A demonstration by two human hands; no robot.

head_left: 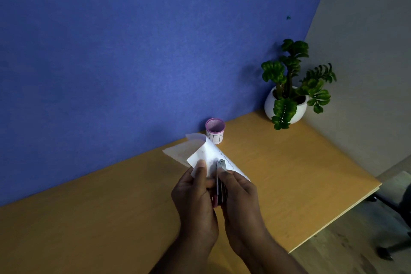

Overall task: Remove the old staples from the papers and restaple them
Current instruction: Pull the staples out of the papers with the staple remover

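A blue felt-like partition backs an orange-brown wooden worktop (289, 162), with a grey wall closing the far right corner. In that corner stands a green leafy plant in a round white pot (285, 104). Against the far edge, near its middle, sits a small pink mesh cup with a white label reading "BIN" (215, 130), probably there to receive pulled staples, within easy reach just beyond the work.

The sheaf of white printed papers (206, 153) is held up off the worktop, over its middle, between both hands. The left hand (195, 198) pinches the near corner of the sheets, thumb pressed on top, its grip closed on the paper, which would steady the corner where the binding belongs. The top sheets curl upward and away toward the far edge, so the corner lies exposed. The right hand (241, 200) is wrapped around a slim grey-metal and dark stapler tool with a pinkish base (220, 182), fingers shut on its body.

The tool's long axis runs from the person toward the far edge, nose pointing away and resting on the paper corner. The papers' long side slants toward the right edge. Whether a staple is being drawn or driven cannot be told; the jaw is hidden.
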